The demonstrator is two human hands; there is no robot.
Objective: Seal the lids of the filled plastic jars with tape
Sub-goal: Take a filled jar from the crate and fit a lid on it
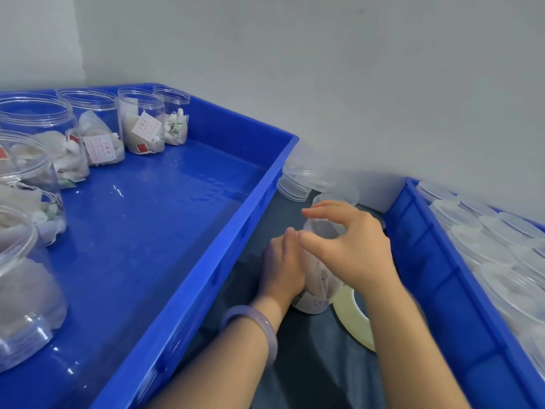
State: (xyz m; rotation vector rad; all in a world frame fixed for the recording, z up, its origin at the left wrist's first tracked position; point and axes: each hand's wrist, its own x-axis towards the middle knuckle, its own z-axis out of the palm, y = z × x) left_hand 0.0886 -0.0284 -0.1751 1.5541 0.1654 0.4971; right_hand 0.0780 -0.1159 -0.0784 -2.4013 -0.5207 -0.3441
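Note:
A clear plastic jar (320, 286) filled with tea bags stands on the dark table between two blue crates. My left hand (283, 268) grips its left side. My right hand (351, 246) curls over the lidded top of the jar, fingers spread around the lid. A roll of pale tape (354, 315) lies flat on the table just right of the jar, partly hidden under my right forearm.
The big blue crate (206, 261) on the left holds several open filled jars (141, 125). Another blue crate (436, 278) on the right holds several lidded jars (483, 249). Loose clear lids (295, 184) lie by the wall behind the jar.

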